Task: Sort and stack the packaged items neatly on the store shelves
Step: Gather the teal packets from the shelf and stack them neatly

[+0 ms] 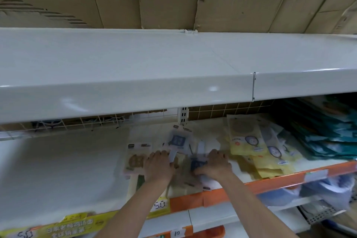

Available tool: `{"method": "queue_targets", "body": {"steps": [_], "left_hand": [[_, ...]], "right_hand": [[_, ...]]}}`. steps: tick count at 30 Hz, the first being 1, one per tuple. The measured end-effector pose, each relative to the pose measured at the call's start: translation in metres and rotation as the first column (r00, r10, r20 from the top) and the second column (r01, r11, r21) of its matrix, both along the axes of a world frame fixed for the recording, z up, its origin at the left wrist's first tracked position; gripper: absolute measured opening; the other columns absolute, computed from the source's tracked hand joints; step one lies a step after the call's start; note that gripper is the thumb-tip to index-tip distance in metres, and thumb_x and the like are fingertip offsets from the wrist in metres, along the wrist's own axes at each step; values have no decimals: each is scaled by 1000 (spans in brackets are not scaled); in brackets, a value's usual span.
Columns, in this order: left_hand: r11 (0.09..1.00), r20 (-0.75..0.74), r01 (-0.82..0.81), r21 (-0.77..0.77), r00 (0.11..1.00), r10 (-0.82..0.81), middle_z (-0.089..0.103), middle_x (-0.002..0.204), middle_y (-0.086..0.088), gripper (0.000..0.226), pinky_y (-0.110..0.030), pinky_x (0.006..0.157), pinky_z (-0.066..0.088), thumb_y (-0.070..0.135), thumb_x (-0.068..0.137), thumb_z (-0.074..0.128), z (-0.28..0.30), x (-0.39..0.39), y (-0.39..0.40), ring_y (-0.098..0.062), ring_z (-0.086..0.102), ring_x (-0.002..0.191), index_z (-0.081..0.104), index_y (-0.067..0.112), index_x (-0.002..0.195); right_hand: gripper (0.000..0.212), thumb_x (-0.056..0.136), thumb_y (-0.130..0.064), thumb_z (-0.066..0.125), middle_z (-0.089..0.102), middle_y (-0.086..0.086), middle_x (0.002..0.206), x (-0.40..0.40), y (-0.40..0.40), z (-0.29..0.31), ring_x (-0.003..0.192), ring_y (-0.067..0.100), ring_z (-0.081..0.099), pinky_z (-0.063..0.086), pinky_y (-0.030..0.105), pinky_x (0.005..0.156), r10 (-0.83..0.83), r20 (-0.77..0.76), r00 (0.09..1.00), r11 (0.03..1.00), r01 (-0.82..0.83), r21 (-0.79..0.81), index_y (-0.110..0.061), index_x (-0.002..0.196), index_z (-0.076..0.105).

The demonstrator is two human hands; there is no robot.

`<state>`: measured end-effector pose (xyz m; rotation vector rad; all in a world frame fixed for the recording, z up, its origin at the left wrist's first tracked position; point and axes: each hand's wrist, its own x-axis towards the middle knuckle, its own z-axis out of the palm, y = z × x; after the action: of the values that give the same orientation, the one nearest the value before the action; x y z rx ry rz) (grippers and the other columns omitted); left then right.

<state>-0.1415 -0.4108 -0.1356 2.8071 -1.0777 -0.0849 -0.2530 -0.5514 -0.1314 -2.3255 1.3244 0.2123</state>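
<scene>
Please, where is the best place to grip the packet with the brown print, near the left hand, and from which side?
Probably its free left edge: the brown-print packet lies flat, the left hand covers its right side, and bare shelf lies left.

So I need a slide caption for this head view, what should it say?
Both hands, left and right, press on loose packets on a white shelf, beside yellow packets and a teal stack.
</scene>
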Motion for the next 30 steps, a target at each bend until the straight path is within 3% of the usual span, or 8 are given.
{"method": "queue_targets", "body": {"steps": [3, 8, 13, 17, 20, 24, 27, 30], "left_hand": [[998, -113, -58, -1, 992, 58, 60, 114, -2, 31, -30, 82, 39, 38, 92, 50, 6, 2, -3, -20, 58, 107, 52, 16, 113], [997, -182, -54, 50, 981, 62, 61, 113, -1, 38, -30, 87, 41, 43, 88, 54, 14, -1, 0, -19, 59, 105, 52, 16, 114], [990, -164, -78, 115, 982, 96, 63, 108, 1, 47, -27, 80, 46, 55, 86, 53, 19, -6, 9, -17, 61, 99, 54, 17, 112], [983, -128, -116, 144, 983, 135, 63, 114, 1, 43, -27, 78, 44, 50, 90, 50, 19, -9, 5, -17, 61, 104, 54, 17, 119], [980, -310, -185, 75, 930, 199, 62, 115, -3, 46, -28, 79, 46, 45, 88, 55, 21, -7, 4, -21, 60, 106, 52, 13, 120], [919, -725, -331, -215, 684, 77, 62, 79, -5, 22, -24, 53, 35, 29, 78, 57, 33, 0, 6, -23, 61, 78, 59, 9, 88], [814, -814, -452, -364, 580, -42, 47, 52, -1, 24, -23, 45, 28, 12, 92, 47, 43, 3, 18, -15, 42, 49, 46, 10, 68], [745, -801, -508, -431, 596, -58, 40, 57, -3, 23, -26, 47, 24, 13, 96, 42, 41, 15, 34, -15, 35, 47, 39, 13, 72]], "right_hand": [[84, 59, -43, 80, 43, 5, 124, -1, -4, 0, 120, 26, 42, 42, 31, 84, 13, 52, 999, 996, -18, 86, -12, 124, 36], [63, 84, -31, 56, 30, -2, 152, 2, -4, -2, 138, 26, 30, 33, 40, 109, 219, 54, 974, 971, -212, -109, -32, 142, 32], [68, 92, -2, 43, 0, -9, 161, 2, -23, 5, 148, 23, 0, 11, 48, 116, 496, -245, 833, 815, -544, -201, -43, 145, 29], [60, 91, -14, 56, 17, -5, 158, 3, -23, 6, 147, 21, 12, 19, 47, 113, 444, -307, 841, 794, -529, -300, -27, 144, 31], [52, 87, -19, 64, 41, 1, 144, -1, -29, 11, 139, 25, 28, 31, 44, 110, 384, -287, 878, 811, -469, -349, -18, 134, 41], [33, 88, -15, 59, 58, 4, 117, -11, -33, 19, 109, 23, 54, 43, 34, 91, 373, -287, 882, 817, -459, -348, -15, 119, 48], [35, 89, -18, 57, 54, 6, 119, -15, -32, 19, 109, 25, 54, 45, 34, 89, 378, -291, 879, 848, -455, -272, -16, 121, 44], [33, 93, -18, 49, 48, 7, 127, -13, -30, 20, 109, 24, 55, 48, 30, 87, 326, -254, 911, 904, -379, -199, -15, 126, 48]]}}
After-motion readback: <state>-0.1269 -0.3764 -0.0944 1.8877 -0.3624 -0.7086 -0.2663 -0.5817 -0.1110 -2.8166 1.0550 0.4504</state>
